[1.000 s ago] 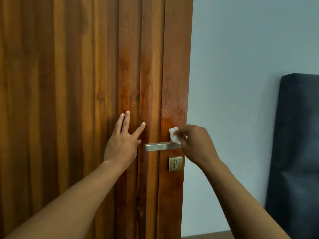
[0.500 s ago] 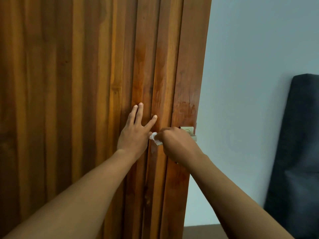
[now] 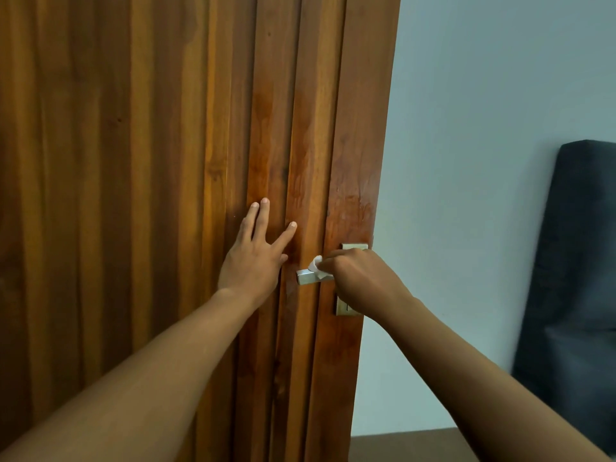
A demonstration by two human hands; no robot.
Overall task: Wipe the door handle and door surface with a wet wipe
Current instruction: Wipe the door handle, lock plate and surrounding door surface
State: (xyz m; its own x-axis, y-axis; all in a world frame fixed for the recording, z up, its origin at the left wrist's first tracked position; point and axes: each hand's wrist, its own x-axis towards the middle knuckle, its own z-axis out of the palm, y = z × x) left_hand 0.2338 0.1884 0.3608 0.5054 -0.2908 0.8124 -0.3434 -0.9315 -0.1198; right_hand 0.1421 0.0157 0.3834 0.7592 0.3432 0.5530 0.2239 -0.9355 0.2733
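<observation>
A brown wooden door [image 3: 166, 161] with vertical slats fills the left and middle of the head view. Its metal lever handle [image 3: 306, 277] sticks out to the left near the door's right edge. My right hand [image 3: 361, 280] is closed over the handle, holding a white wet wipe [image 3: 315, 263] against it; only a corner of the wipe shows. My left hand [image 3: 255, 258] lies flat on the door just left of the handle, fingers spread. A brass lock plate [image 3: 343, 308] shows partly under my right hand.
A pale blue-grey wall [image 3: 483, 161] lies right of the door's edge. A dark grey upholstered panel [image 3: 576, 278] stands against the wall at the far right. A strip of brown floor [image 3: 406, 445] shows at the bottom.
My right hand slid the wipe left along the handle from its base, then back a little to the right, baring the handle's tip. The view shifted left. My left hand stayed on the door.
</observation>
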